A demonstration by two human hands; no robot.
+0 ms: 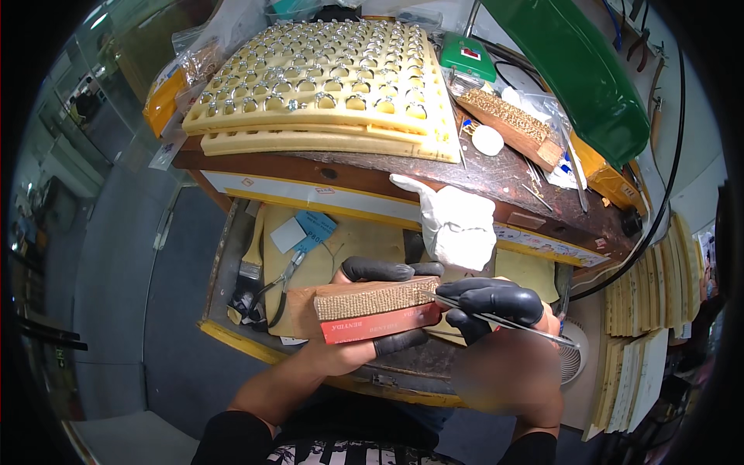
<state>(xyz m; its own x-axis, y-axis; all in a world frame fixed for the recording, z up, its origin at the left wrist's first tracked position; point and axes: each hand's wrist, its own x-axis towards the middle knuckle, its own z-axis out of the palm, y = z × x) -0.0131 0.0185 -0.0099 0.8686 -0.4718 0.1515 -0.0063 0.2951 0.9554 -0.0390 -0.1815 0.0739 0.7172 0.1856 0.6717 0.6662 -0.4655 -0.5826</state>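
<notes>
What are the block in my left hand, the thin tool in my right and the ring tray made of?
The block: core unclear; red printed side, probably paper, under a beaded golden-brown face. The thin tool: likely polished metal, from its grey shine. The ring tray: perhaps foam, from its matte, rounded cream edges.

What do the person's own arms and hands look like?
The left hand and right hand wear snug, plain black finger coverings. Black sleeves stop short of the wrists, leaving the forearms partly bare.
</notes>
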